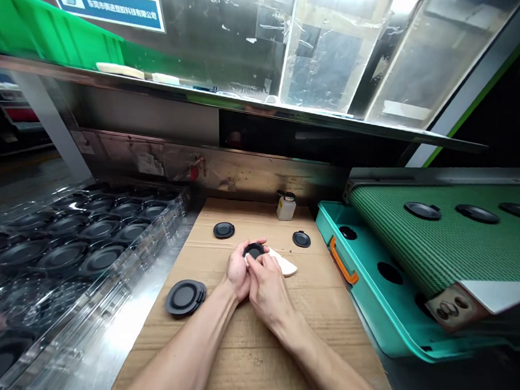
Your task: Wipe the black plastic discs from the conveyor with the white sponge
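Note:
My left hand [238, 269] is curled round a small black round disc [254, 250], held just above the cardboard sheet [247, 345]. My right hand [266, 285] is closed against it, pinching a white cloth [285, 264] to the disc's edge. A short stack of black discs [184, 297] lies left of my left wrist. Two single discs rest farther back, one [223, 230] on the left and one [301, 239] on the right.
A clear plastic tray [69, 239] holding several black discs fills the left. A small white bottle [286, 207] stands at the cardboard's far edge. On the right, a green conveyor belt [446, 248] carries three discs above a teal bin [370, 289].

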`<state>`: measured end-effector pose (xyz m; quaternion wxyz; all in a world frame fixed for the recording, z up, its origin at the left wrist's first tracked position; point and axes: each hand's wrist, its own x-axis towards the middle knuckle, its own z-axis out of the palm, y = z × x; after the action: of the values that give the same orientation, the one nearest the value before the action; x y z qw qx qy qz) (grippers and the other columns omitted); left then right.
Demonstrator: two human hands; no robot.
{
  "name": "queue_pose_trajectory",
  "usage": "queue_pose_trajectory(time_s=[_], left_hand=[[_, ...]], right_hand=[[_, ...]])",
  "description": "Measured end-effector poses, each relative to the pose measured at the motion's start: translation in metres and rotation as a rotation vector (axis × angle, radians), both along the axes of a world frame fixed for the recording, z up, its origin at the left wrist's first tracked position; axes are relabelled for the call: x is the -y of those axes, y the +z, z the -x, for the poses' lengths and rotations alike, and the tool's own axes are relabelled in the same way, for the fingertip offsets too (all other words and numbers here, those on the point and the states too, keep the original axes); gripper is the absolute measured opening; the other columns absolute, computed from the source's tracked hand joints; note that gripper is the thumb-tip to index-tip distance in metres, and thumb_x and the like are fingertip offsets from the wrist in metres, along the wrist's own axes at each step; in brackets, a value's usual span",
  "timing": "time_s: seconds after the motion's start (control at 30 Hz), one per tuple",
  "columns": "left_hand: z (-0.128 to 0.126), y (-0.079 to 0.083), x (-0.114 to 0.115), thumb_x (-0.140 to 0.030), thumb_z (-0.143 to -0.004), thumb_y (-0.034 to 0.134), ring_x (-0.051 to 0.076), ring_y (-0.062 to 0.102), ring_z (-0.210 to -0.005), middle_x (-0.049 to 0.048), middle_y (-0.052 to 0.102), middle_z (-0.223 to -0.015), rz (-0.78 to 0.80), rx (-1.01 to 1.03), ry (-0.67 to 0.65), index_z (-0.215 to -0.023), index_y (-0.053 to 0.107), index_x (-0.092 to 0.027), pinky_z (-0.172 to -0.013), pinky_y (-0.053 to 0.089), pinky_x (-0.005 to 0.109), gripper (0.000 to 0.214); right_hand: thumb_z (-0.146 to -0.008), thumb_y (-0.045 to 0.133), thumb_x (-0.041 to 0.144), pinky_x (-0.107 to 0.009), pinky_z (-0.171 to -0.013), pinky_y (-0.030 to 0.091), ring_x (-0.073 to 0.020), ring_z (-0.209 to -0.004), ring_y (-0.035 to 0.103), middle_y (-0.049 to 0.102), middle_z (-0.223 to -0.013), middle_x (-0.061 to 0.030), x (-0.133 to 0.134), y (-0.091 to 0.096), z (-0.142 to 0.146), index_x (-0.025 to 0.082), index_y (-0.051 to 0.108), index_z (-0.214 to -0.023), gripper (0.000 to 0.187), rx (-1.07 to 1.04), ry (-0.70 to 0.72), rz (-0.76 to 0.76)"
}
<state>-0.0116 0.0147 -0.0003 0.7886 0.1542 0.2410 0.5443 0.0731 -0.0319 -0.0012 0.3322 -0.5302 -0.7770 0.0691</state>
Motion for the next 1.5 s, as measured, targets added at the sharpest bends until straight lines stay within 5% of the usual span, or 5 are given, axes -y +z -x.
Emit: queue_pose_trajectory(time_s=[1.37, 1.5], left_hand=[[-0.002, -0.001, -0.002, -0.028, -0.087, 0.045, 0.021, 0.066, -0.074, 0.0098, 0.068, -0.078, -0.011, -0.015, -0.044, -0.089, 0.067, -0.011, -0.074, 0.053, 0.033, 0.029], [0.0, -0.002, -0.006, -0.029, -0.089, 0.043, 0.022, 0.065, -0.074, 0.0109, 0.067, -0.078, 0.036, 0.032, -0.075, -0.088, 0.067, -0.01, -0.071, 0.053, 0.033, 0.03]], right_hand=[[-0.091, 0.045, 0.014, -0.032, -0.082, 0.039, -0.0215, -0.092, 0.047, 0.055, -0.096, -0.0077, -0.002, 0.012, -0.009, 0.018, 0.062, -0.107, 0.024, 0.073, 0.032, -0.013], [-0.09, 0.049, 0.014, -0.03, -0.081, 0.039, -0.0194, -0.089, 0.05, 0.057, -0.092, -0.0062, -0.011, 0.023, -0.02, 0.018, 0.066, -0.093, 0.018, 0.146, 0.164, 0.065]])
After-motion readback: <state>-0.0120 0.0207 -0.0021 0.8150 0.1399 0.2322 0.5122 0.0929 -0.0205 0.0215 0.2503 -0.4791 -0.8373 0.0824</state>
